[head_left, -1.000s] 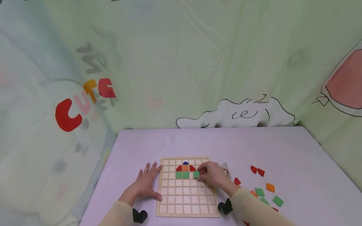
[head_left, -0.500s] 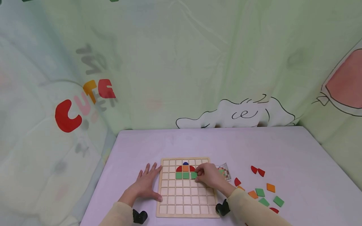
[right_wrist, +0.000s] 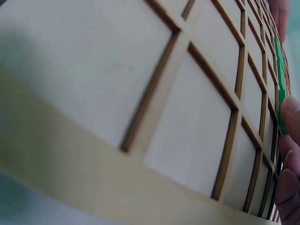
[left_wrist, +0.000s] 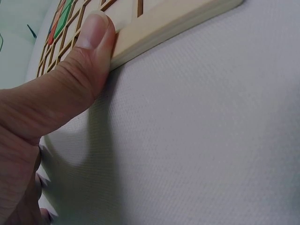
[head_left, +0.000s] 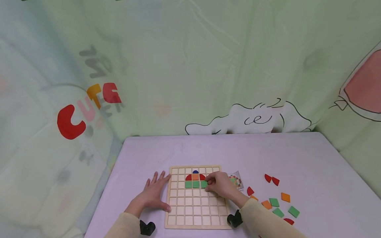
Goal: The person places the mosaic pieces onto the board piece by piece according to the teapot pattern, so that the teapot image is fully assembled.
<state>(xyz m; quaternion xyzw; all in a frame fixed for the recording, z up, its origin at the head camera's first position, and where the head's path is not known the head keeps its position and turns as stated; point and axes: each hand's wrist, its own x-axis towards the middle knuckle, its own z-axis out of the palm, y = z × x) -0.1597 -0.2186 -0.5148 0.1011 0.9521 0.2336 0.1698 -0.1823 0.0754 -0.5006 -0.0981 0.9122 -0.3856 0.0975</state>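
Note:
A wooden grid board [head_left: 197, 227] lies on the table. My left hand [head_left: 151, 194] rests along its left side with fingers spread; the thumb [left_wrist: 93, 35] presses on the frame's edge in the left wrist view. My right hand [head_left: 221, 185] pinches a green square tile [head_left: 203, 184] at its right edge, in the third green place of a row. Two more green tiles [head_left: 191, 184] sit to its left. Above them are an orange square [head_left: 195, 177], red quarter-round tiles [head_left: 189, 178] on both sides and a blue piece [head_left: 195, 172]. My right fingers partly cover the held tile.
A printed pattern card [head_left: 236, 180] lies right of the board, partly behind my right hand. Loose red [head_left: 275, 181], orange [head_left: 285, 197] and green tiles [head_left: 293, 211] are scattered on the right of the table [head_left: 321, 172]. A curtain [head_left: 178, 66] hangs behind.
My right hand has moved slightly left with the green tile, which now lies in line beside the other two green tiles. The left hand has stayed in place.

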